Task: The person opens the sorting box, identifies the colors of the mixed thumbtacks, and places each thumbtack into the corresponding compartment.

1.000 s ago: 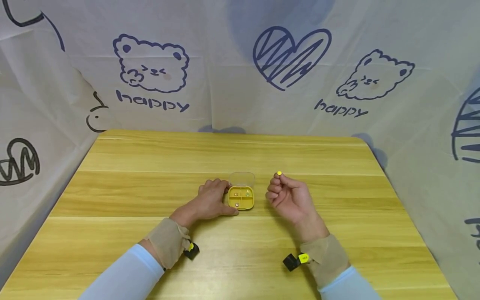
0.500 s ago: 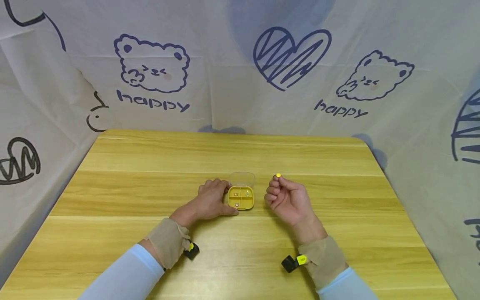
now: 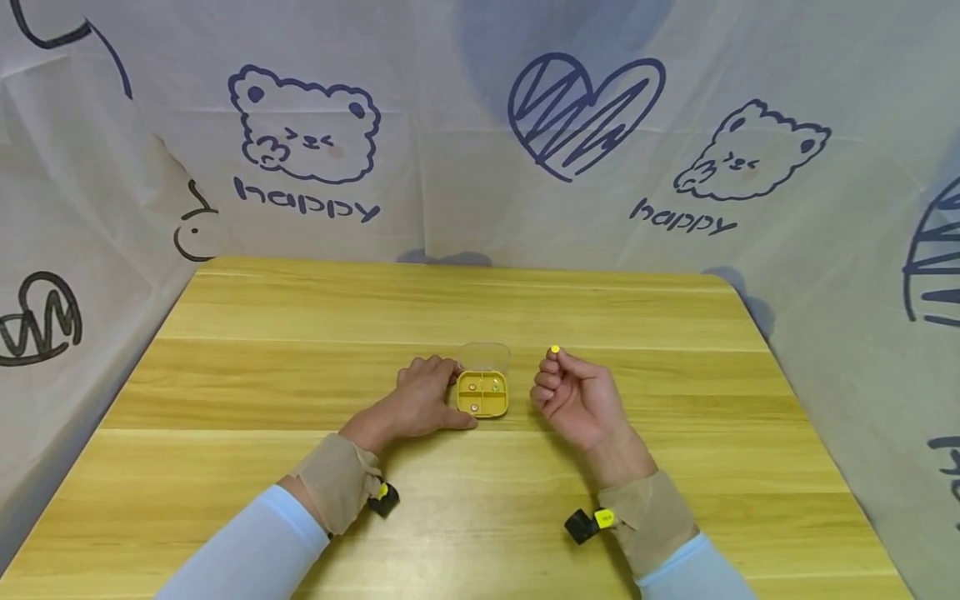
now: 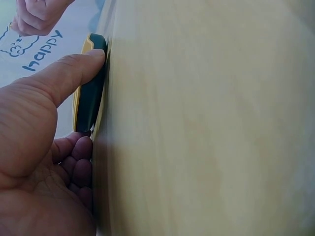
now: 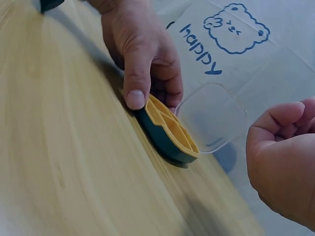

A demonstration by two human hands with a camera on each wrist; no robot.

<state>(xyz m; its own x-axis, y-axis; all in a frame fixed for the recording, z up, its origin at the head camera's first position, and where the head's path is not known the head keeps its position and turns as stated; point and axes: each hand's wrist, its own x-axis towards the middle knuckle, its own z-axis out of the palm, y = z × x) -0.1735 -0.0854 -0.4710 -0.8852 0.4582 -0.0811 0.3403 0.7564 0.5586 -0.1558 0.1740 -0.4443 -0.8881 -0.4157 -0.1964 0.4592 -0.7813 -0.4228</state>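
A small pill box (image 3: 482, 405) stands on the table with its clear lid (image 5: 211, 118) raised at the back. Its inside is yellow and its outer wall (image 5: 165, 141) dark green. Dividers split it into compartments; three hold a small round piece each, and the front right one shows bare yellow. My left hand (image 3: 422, 400) holds the box from the left, thumb along the front, fingers at the far side. To the right of the box, my right hand (image 3: 581, 400) is raised, palm up, pinching a small round yellow piece (image 3: 555, 349) between thumb and forefinger. That piece is hidden in both wrist views.
The wood-grain table (image 3: 300, 300) reaches back to a white cloth wall (image 3: 465, 192) with bear and heart drawings. Each wrist carries a wrapped band with a small black camera; the left camera (image 3: 384, 498) and right camera (image 3: 580, 527) sit low over the table.
My right hand has drifted slightly to the left with the yellow piece. The left hand and the pill box have stayed in place.
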